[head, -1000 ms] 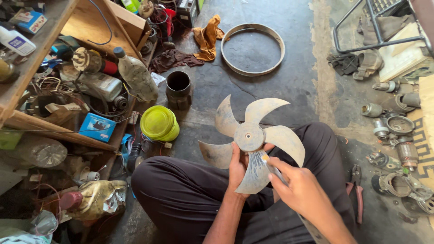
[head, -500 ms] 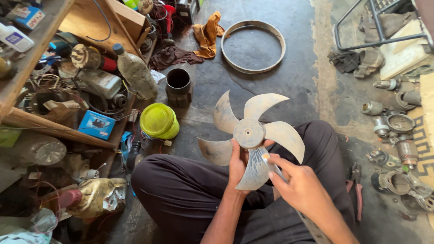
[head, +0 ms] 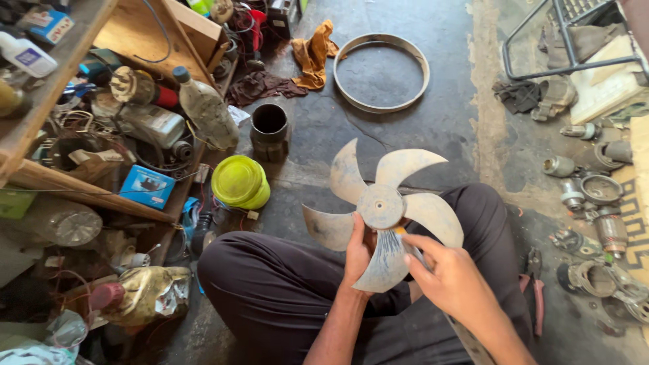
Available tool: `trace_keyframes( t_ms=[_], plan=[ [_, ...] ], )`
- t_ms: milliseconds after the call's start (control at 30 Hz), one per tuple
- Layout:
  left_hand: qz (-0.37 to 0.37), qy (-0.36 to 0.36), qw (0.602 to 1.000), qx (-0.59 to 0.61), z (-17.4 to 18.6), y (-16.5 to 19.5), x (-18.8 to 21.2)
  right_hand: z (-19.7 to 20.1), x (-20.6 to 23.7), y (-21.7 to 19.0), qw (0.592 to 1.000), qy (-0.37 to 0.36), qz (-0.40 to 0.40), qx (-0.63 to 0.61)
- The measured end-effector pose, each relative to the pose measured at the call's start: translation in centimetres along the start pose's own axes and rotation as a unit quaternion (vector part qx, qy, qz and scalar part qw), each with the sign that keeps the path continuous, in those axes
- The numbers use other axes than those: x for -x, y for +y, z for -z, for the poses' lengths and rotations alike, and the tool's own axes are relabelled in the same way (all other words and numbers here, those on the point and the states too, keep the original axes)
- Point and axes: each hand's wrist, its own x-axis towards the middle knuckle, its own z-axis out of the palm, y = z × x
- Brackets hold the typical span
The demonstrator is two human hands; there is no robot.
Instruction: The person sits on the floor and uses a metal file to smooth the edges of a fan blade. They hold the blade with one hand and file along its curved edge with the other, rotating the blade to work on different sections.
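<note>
A dusty grey plastic fan blade (head: 382, 206) with several vanes is held up over my crossed legs in dark trousers (head: 284, 284). My left hand (head: 357, 251) grips it from behind, near the hub, fingers on the lower left vane. My right hand (head: 451, 280) holds a brush against the lowest vane; only its yellowish ferrule and bristles (head: 400, 233) show by the hub, and the handle is hidden in my fist.
A wooden shelf (head: 81, 61) at left is packed with bottles, wires and boxes. On the floor lie a yellow-green cap (head: 239, 182), a black cylinder (head: 270, 130), a metal ring (head: 381, 71), rags, motor parts (head: 595, 203) at right and red-handled pliers (head: 537, 297).
The fan blade has turned slightly in my hands and my right hand has shifted a little along the lowest vane. Nothing else moved.
</note>
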Motion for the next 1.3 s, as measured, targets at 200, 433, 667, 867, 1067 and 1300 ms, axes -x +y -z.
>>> trace_keyframes(
  t_ms=[200, 433, 667, 867, 1067, 1300],
  plan=[
    [-0.018, -0.031, 0.999, -0.007, 0.1, 0.3, 0.0, 0.2, 0.2, -0.3, 1.000, -0.008, -0.007, -0.003],
    [-0.021, -0.081, 0.996, -0.005, 0.4, 0.8, 0.2, 0.2, 0.4, -0.9, 0.999, -0.032, -0.025, 0.012],
    [0.012, -0.007, 1.000, 0.009, 0.2, 0.6, 0.1, 0.1, 0.5, -1.1, 0.999, 0.003, 0.010, -0.033],
    [-0.011, -0.069, 0.998, -0.003, 0.7, 0.6, 0.1, 0.0, 0.9, -1.0, 1.000, -0.009, -0.016, -0.009],
    [0.002, -0.025, 1.000, -0.013, 0.4, 0.3, 0.0, -0.1, 0.8, -0.8, 0.999, 0.003, -0.020, -0.027],
    [0.001, -0.044, 0.999, -0.029, 0.1, 0.3, 0.3, -0.1, 0.7, -1.1, 0.999, 0.015, -0.033, -0.020]
  ],
)
